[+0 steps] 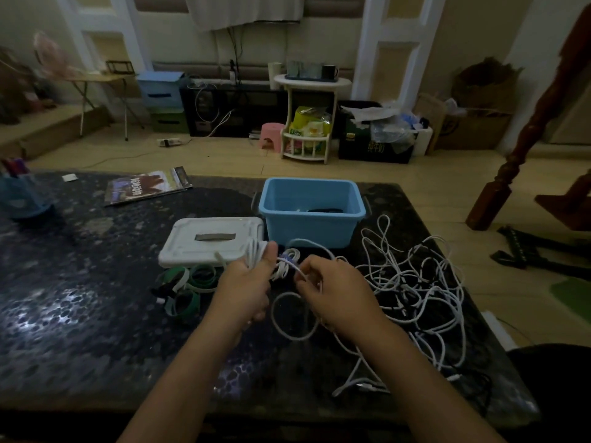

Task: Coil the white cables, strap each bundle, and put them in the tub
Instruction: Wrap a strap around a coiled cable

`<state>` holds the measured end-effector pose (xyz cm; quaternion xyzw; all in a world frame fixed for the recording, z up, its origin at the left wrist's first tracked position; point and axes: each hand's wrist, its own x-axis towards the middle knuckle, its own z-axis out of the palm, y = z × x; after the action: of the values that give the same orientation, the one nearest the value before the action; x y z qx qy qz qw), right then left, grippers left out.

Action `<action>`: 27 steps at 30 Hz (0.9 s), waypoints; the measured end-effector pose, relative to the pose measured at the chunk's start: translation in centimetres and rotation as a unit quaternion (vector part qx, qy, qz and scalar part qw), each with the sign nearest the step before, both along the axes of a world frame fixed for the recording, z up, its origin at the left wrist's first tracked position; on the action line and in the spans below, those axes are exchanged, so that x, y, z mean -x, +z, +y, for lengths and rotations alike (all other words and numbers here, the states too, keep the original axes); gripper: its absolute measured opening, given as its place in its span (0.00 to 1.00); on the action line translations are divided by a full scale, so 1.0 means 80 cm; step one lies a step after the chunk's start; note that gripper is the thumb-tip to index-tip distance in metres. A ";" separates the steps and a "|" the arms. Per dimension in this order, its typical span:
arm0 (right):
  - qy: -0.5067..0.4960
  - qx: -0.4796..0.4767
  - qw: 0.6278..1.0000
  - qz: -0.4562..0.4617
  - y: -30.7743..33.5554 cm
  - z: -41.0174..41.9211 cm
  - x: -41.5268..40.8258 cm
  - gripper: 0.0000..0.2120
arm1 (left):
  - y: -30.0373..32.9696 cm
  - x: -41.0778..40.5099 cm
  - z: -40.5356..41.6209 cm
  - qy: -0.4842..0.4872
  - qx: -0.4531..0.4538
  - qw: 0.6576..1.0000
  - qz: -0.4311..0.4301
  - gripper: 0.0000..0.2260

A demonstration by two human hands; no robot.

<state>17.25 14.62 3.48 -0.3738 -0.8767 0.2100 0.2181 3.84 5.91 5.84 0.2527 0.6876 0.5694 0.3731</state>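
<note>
Dim light falls across the dark speckled stone table [80,330] where I work, with a pale tiled floor and cluttered shelves beyond it. My left hand [248,284] is curled round a bunch of white cable loops [255,252], thumb pressed up against them, holding the coil above the tabletop. My right hand [332,292] pinches the same cable's loose run between fingertips just beside the coil, and a slack loop [289,314] of it hangs between my wrists. To my right the tangled heap of white cables [412,282] sprawls over the table. Straight ahead stands the light blue plastic tub [311,227], something dark lying in its bottom. Its white rectangular lid [211,241] lies flat just left of it, and green and white straps [188,289] sit near my left hand.
</note>
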 end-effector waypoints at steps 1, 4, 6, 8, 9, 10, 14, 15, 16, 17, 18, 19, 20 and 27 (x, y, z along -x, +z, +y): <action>-0.009 -0.002 0.999 -0.032 0.000 0.003 -0.004 0.03 | 0.000 0.004 0.000 0.011 -0.010 1.000 -0.024 0.20; -0.011 -0.012 0.999 -0.029 0.003 0.007 -0.008 0.04 | 0.002 0.009 -0.003 0.023 -0.020 0.999 -0.037 0.20; 0.014 -0.035 0.998 0.043 0.005 0.005 -0.005 0.06 | 0.000 0.009 -0.004 0.015 -0.011 1.000 -0.018 0.21; 0.025 -0.053 0.994 0.091 0.007 0.000 -0.002 0.07 | -0.001 0.008 -0.005 0.004 -0.004 1.000 0.010 0.23; 0.028 -0.058 0.992 0.106 0.008 -0.003 0.000 0.07 | -0.002 0.007 -0.006 0.000 0.001 1.000 0.025 0.24; 0.032 -0.063 0.990 0.119 0.009 -0.006 0.001 0.07 | -0.001 0.005 -0.007 -0.004 0.003 0.999 0.033 0.25; 0.067 -0.112 0.982 0.138 0.009 -0.021 0.007 0.09 | 0.004 -0.003 -0.009 -0.035 -0.022 0.999 -0.005 0.23; 0.073 -0.121 0.981 0.132 0.009 -0.023 0.008 0.09 | 0.003 -0.002 -0.009 -0.042 -0.023 0.999 -0.009 0.23; 0.077 -0.128 0.981 0.126 0.008 -0.024 0.008 0.09 | 0.002 -0.001 -0.009 -0.049 -0.021 0.999 -0.011 0.22; 0.078 -0.134 0.980 0.121 0.008 -0.025 0.009 0.08 | 0.002 0.001 -0.009 -0.056 -0.019 0.998 -0.012 0.20; 0.078 -0.138 0.981 0.116 0.007 -0.024 0.009 0.08 | 0.002 0.002 -0.009 -0.061 -0.018 0.998 -0.012 0.19; 0.076 -0.142 0.981 0.110 0.006 -0.024 0.009 0.08 | 0.001 0.002 -0.009 -0.060 -0.018 0.998 -0.009 0.18; 0.073 -0.143 0.981 0.104 0.006 -0.025 0.009 0.08 | 0.001 0.002 -0.008 -0.054 -0.016 0.998 0.004 0.18; 0.072 -0.080 0.992 -0.068 0.012 -0.020 0.003 0.09 | 0.005 0.015 -0.003 0.064 -0.034 0.995 0.070 0.18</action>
<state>17.04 12.99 4.45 -0.3047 -0.9280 0.1282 0.1717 2.67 5.67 6.23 0.2598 0.7073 0.5958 0.2780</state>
